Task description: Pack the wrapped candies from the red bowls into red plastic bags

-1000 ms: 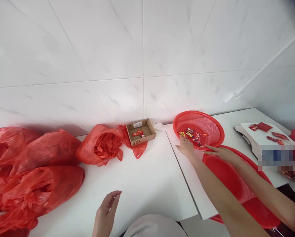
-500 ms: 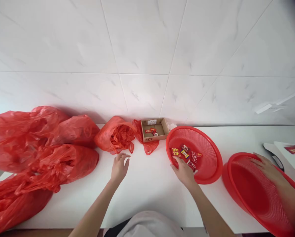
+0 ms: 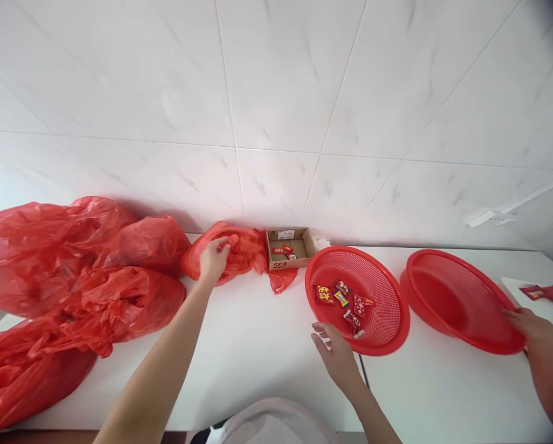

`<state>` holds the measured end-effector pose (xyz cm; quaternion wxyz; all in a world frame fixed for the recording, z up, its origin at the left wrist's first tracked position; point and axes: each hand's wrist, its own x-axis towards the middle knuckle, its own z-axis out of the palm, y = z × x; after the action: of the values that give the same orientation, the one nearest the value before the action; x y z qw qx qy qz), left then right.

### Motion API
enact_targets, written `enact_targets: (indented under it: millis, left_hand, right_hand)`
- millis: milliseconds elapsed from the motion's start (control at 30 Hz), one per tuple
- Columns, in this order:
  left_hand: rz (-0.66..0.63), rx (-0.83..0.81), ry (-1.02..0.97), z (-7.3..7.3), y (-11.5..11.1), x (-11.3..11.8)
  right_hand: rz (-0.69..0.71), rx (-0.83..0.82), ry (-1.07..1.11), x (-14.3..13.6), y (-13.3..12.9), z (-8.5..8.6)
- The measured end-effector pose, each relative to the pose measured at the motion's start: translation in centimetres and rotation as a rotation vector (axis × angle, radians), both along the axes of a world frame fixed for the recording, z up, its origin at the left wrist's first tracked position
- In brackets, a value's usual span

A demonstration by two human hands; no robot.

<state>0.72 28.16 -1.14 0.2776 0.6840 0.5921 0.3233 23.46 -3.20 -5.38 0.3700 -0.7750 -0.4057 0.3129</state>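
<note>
My left hand is pinched at the top of a bunched red plastic bag near the wall; the plastic beside it is blurred by motion. My right hand is by the near left rim of a red mesh basket, fingers apart and holding nothing. In that basket lie several small wrapped snacks, among them a yellow-and-red packet and a blue-and-yellow one. A cardboard box with a few red packets in it stands between the bag and the basket.
Large filled red bags are heaped on the left of the white table. At the right, another person's hand grips a second red basket. A white board with red packets is beyond.
My left hand has moved forward and left onto the red bag. My right hand has drawn back out of the basket. The other person's basket has shifted back and tilted.
</note>
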Motion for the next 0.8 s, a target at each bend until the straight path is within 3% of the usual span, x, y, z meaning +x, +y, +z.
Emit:
enact_targets:
  millis: [67,133,333,467,600,700,800]
  left_hand:
    - [0.049,0.02,-0.099,1.2,-0.8,-1.5]
    - [0.054,-0.005,-0.174,1.4,-2.1,-2.8]
    - [-0.009,-0.159,-0.336,-1.5,-7.1,-3.6]
    - [-0.039,-0.214,-0.413,-2.9,-11.3,-3.2]
    - [-0.08,-0.226,-0.35,-3.8,-15.7,-3.6]
    - [-0.063,-0.166,-0.233,-4.6,-18.2,-4.3]
    - [-0.074,-0.072,-0.112,-5.8,-20.0,-4.7]
  right_hand:
    - [0.015,0.014,0.004,-0.1,0.2,0.4]
    - [0.055,0.041,0.009,-0.7,0.8,1.0]
    - [0.207,0.102,0.045,-4.2,4.0,2.2]
    - [0.17,0.125,0.124,-6.4,6.9,0.6]
    - [0.181,0.125,0.316,-8.0,9.2,-1.6]
    - [0.221,0.055,0.407,-8.5,9.5,-2.7]
    - [0.197,0.04,0.362,-8.4,8.9,-3.4]
